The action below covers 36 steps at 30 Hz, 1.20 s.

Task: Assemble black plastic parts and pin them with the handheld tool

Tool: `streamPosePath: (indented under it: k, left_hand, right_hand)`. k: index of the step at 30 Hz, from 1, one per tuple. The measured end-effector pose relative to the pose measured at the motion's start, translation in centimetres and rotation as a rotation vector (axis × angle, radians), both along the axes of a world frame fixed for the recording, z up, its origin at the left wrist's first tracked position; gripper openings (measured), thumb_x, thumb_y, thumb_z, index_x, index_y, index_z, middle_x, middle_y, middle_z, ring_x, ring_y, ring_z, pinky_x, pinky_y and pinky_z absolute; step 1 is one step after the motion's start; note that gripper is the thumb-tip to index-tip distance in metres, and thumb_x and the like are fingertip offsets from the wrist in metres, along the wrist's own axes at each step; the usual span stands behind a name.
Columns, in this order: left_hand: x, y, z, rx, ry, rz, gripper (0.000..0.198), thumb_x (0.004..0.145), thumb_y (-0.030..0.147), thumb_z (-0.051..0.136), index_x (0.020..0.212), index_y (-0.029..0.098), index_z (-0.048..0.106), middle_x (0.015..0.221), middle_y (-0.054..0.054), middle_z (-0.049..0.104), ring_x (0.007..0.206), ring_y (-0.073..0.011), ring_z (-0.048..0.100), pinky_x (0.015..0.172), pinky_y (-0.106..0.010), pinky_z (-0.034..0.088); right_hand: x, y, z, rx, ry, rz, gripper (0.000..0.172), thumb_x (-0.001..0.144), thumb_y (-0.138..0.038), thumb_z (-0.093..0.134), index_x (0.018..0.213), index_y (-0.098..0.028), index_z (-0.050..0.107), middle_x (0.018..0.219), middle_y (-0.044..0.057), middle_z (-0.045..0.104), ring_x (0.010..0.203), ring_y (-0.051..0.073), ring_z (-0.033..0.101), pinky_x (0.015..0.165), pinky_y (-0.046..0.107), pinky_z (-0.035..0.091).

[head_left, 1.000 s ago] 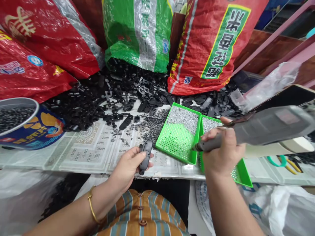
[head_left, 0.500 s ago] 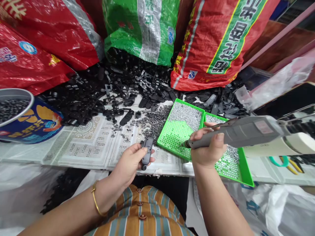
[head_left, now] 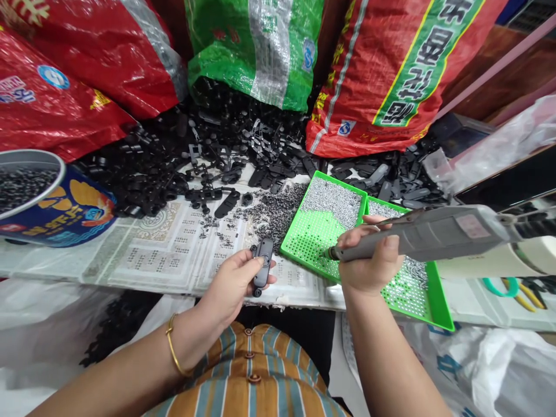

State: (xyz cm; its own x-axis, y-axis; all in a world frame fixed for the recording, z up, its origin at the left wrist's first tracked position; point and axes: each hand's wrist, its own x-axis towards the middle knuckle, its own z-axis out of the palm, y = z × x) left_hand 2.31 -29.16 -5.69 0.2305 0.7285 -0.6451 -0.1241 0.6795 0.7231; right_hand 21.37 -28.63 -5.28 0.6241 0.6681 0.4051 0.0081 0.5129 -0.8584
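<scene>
Near the table's front edge, my left hand [head_left: 237, 281] pinches a dark grey oblong plastic part [head_left: 263, 263], thumb on top and fingers beneath. A small round black end sticks out at the part's lower tip. My right hand [head_left: 369, 260] is wrapped round a grey electric screwdriver [head_left: 434, 234], held nearly level and pointing left. Its tip is over the left section of a bright green perforated tray [head_left: 299, 231]; whether it touches the tray floor I cannot tell. Small silvery screws [head_left: 332, 200] fill the back of that section.
Black plastic parts [head_left: 147, 168] are heaped behind, below red and green sacks [head_left: 256, 52]. Tiny black pieces [head_left: 278, 214] lie left of the tray. A blue tub [head_left: 73, 208] stands at left. At right are a white cylinder [head_left: 534, 255], a teal ring [head_left: 499, 286] and yellow-handled pliers [head_left: 525, 295].
The whole view has shifted slightly, with the table's contents appearing a little further right. Both hands keep the same grips, and the screwdriver tip stays over the tray's left section.
</scene>
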Motion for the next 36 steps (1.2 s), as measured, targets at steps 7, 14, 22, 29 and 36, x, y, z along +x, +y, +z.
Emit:
streamPosePath:
  k: [7,14,22,29,36]
  left_hand:
    - [0.2,-0.1,0.1,0.005,0.002,0.003,0.015,0.074,0.028,0.057,0.080,0.014,0.052,0.085,-0.006,0.065,0.060,-0.0106,0.061,0.049,-0.020,0.037]
    - [0.3,-0.3,-0.3,0.022,-0.029,0.001,0.014,0.075,0.027,0.055,0.074,0.016,0.048,0.084,-0.005,0.065,0.055,-0.0101,0.061,0.048,-0.020,0.039]
    - [0.5,-0.2,-0.6,0.075,-0.046,0.030,0.016,0.071,0.026,0.056,0.067,0.018,0.044,0.052,0.005,0.052,0.050,-0.0112,0.059,0.044,-0.018,0.036]
    - [0.4,-0.2,-1.3,0.071,-0.084,0.039,0.018,0.069,0.031,0.060,0.069,0.018,0.046,0.054,0.004,0.053,0.051,-0.0133,0.061,0.043,-0.018,0.036]
    - [0.8,-0.5,-1.7,0.152,-0.035,0.071,0.018,0.069,0.032,0.059,0.069,0.018,0.049,0.052,0.004,0.053,0.048,-0.0117,0.057,0.046,-0.020,0.037]
  right_hand:
    - [0.2,0.1,0.8,0.000,0.021,0.015,0.037,0.071,-0.051,0.053,0.084,-0.016,0.054,0.043,-0.007,0.045,0.034,0.010,0.042,0.036,0.024,0.034]
    - [-2.6,-0.5,4.0,0.029,0.126,0.182,0.041,0.073,-0.057,0.047,0.082,-0.018,0.055,0.044,-0.006,0.044,0.033,0.011,0.042,0.037,0.026,0.033]
    - [-6.6,0.1,4.6,0.015,0.158,0.334,0.038,0.072,-0.057,0.049,0.081,-0.020,0.054,0.043,-0.007,0.043,0.032,0.011,0.040,0.037,0.027,0.031]
    - [-7.2,0.4,3.8,-0.018,0.160,0.353,0.035,0.070,-0.056,0.050,0.079,-0.023,0.055,0.042,-0.007,0.044,0.033,0.012,0.039,0.037,0.027,0.030]
    - [-7.4,0.5,3.2,0.016,0.123,0.431,0.032,0.069,-0.052,0.055,0.069,-0.021,0.055,0.042,-0.007,0.045,0.032,0.011,0.040,0.035,0.026,0.032]
